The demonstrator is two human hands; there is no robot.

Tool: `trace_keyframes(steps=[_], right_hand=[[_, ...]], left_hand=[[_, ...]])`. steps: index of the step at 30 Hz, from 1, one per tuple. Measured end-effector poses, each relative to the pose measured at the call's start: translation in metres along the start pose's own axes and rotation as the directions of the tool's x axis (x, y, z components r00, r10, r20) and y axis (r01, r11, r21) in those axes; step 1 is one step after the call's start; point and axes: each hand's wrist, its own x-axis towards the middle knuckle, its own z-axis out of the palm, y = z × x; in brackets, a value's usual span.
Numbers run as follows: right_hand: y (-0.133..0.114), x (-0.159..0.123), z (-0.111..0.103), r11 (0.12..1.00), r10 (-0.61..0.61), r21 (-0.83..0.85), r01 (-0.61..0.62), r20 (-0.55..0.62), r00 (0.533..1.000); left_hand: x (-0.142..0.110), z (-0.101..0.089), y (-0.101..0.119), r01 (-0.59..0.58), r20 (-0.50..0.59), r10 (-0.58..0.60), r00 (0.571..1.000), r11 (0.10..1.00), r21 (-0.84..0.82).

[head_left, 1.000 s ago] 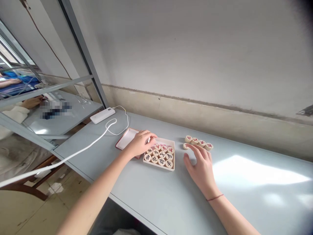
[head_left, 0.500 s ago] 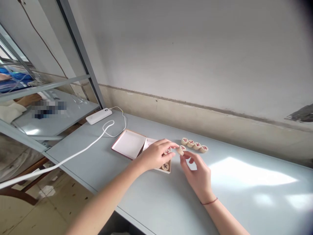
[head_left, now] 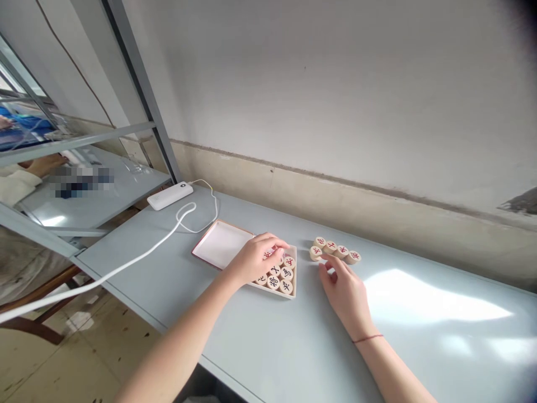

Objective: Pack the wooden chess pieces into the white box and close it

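Our left hand point(head_left: 255, 257) is over the shallow white cardboard box point(head_left: 295, 282), our right hand point(head_left: 347, 290) by a round, red-marked wooden disc point(head_left: 315, 253); we can't tell if either pinches. A sideways nudge could scatter discs.

The left hand point(head_left: 258, 260) and right hand point(head_left: 347, 288) are bare, a thin reddish cord point(head_left: 368, 339) circling the right wrist.

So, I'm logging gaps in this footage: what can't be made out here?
Head view throughout:
Some pieces in the box: behind the left hand.
Object on the far desk: pixelated.
White cable's end: past the left edge.
Whether the right hand touches the nearest piece: too small.
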Motion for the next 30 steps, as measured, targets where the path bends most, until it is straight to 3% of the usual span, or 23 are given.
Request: trace_keyframes(steps=[9, 22, 30], right_hand=[[-0.005, -0.001, -0.002, 0.991, -0.104, -0.085, 0.107, 0.036, 0.994], [-0.006, -0.001, -0.002, 0.998, -0.041, -0.038, 0.042, 0.018, 0.999], [-0.006, -0.001, -0.002, 0.999, -0.027, -0.018, 0.027, 0.024, 0.999]], left_hand=[[0.002, 0.0, -0.001, 0.012, -0.012, -0.012, 1.0, 1.0, 0.025], [0.002, -0.003, -0.007, 0.039, -0.012, -0.038, 0.999, 0.998, 0.04], [0.002, -0.001, -0.012, -0.008, -0.033, 0.012, 0.999, 0.992, 0.129]])
